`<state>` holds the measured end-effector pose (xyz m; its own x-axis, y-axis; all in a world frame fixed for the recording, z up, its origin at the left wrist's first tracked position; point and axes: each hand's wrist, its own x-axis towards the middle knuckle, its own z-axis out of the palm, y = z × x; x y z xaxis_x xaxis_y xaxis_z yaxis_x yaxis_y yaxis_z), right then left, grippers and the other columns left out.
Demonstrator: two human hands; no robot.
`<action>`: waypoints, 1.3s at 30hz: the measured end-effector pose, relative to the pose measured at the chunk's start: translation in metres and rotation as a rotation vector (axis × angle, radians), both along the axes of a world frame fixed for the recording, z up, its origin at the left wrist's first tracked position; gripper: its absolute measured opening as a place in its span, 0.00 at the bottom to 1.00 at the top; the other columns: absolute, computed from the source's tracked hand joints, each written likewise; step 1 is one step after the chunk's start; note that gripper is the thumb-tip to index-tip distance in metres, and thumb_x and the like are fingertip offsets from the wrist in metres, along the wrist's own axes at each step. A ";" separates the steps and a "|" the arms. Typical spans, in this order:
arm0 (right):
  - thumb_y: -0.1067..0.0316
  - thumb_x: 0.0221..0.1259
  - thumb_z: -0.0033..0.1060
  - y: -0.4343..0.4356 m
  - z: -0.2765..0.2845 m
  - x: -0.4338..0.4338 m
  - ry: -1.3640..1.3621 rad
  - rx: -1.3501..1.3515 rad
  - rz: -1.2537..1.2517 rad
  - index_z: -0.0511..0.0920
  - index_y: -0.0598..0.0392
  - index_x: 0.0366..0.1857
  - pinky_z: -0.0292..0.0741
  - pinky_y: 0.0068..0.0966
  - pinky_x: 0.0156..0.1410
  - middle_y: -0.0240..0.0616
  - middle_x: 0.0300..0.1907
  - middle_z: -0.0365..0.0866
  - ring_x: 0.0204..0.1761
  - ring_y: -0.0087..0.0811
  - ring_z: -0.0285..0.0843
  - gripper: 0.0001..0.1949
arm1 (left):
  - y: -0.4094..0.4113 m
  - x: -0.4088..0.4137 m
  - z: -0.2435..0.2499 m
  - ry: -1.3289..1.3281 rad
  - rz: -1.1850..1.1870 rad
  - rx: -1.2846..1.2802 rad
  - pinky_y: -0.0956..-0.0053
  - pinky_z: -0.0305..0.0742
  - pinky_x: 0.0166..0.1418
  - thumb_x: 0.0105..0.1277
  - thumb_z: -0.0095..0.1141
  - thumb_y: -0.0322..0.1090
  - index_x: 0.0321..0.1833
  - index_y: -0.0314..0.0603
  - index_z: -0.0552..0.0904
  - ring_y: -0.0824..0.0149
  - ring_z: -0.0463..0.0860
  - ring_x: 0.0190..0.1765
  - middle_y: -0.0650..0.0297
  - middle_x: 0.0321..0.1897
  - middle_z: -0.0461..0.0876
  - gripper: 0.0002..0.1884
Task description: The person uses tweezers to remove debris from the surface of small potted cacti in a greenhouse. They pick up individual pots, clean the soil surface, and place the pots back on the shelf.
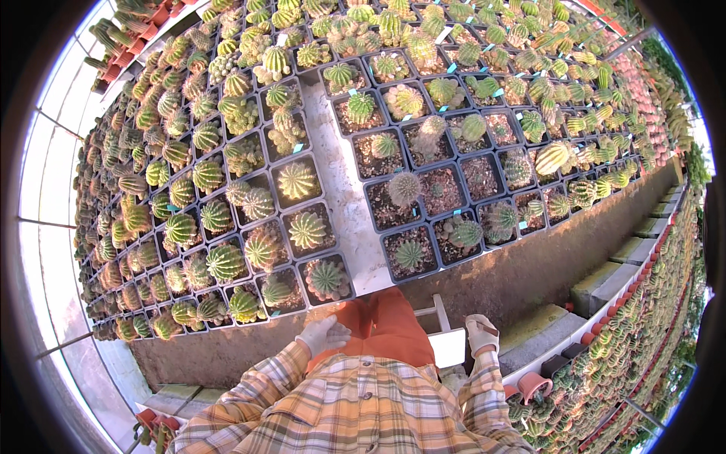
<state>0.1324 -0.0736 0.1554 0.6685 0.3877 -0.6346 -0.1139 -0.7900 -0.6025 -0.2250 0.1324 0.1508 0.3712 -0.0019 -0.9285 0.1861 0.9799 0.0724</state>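
My left hand (pixel 324 336), in a pale work glove, hangs in front of my orange trousers (pixel 391 326) with nothing in it. It is just below the near edge of a bench full of potted cacti. At my right side, my right hand (pixel 481 336), gloved too, is closed around a thin brown stick-like handle (pixel 489 328); most of it is hidden by the fingers. A white stool (pixel 447 347) stands beside that hand. Nearest to me on the bench are a ribbed cactus in a square black pot (pixel 327 278) and a smaller spiny cactus (pixel 409 255).
A bare whitish strip of bench (pixel 354 227) runs between two blocks of square pots. Small blue tags mark some pots. Concrete blocks (pixel 536 335) line the soil path (pixel 510 278) on the right, beside another cactus bed (pixel 618 363). An empty terracotta-coloured pot (pixel 533 387) sits on its edge.
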 end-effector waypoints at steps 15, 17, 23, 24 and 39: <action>0.58 0.53 0.49 -0.071 -0.082 0.071 -0.195 -0.805 0.288 0.78 0.49 0.35 0.74 0.32 0.44 0.42 0.33 0.81 0.36 0.43 0.80 0.11 | -0.034 0.040 -0.059 0.206 -0.628 0.107 0.73 0.76 0.36 0.62 0.44 0.35 0.42 0.39 0.78 0.66 0.80 0.36 0.61 0.35 0.80 0.12; 0.60 0.53 0.49 -0.083 -0.093 0.071 -0.115 -0.771 0.180 0.80 0.49 0.33 0.74 0.34 0.46 0.42 0.34 0.81 0.40 0.43 0.79 0.10 | -0.040 0.034 -0.080 0.152 -0.695 0.105 0.74 0.76 0.35 0.60 0.46 0.33 0.41 0.40 0.79 0.67 0.80 0.34 0.61 0.34 0.80 0.10; 0.59 0.56 0.47 -0.087 -0.139 0.059 -0.147 -0.935 0.285 0.81 0.47 0.37 0.74 0.36 0.49 0.43 0.39 0.81 0.44 0.45 0.78 0.12 | -0.057 0.018 -0.167 -0.048 -1.470 0.556 0.76 0.73 0.42 0.57 0.49 0.30 0.38 0.41 0.81 0.65 0.80 0.37 0.66 0.37 0.81 0.09; 0.58 0.57 0.45 -0.082 -0.143 0.051 -0.141 -0.946 0.280 0.80 0.49 0.36 0.74 0.37 0.49 0.45 0.40 0.80 0.45 0.45 0.77 0.13 | -0.063 0.020 -0.171 -0.142 -1.622 0.588 0.75 0.73 0.44 0.58 0.49 0.30 0.39 0.42 0.81 0.65 0.79 0.40 0.66 0.38 0.80 0.09; 0.46 0.37 0.71 -0.138 -0.278 0.055 0.033 -1.173 1.263 0.76 0.49 0.45 0.74 0.25 0.52 0.43 0.46 0.79 0.51 0.33 0.76 0.29 | -0.132 0.076 -0.223 -0.216 -1.648 0.514 0.63 0.76 0.46 0.58 0.49 0.36 0.44 0.43 0.82 0.53 0.80 0.47 0.56 0.44 0.81 0.13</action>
<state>0.1875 -0.2113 -0.1229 0.3212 -0.0222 -0.9468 0.8752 -0.3751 0.3057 -0.1491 0.0007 -0.0724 0.3910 -0.2192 -0.8939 0.8280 -0.3404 0.4456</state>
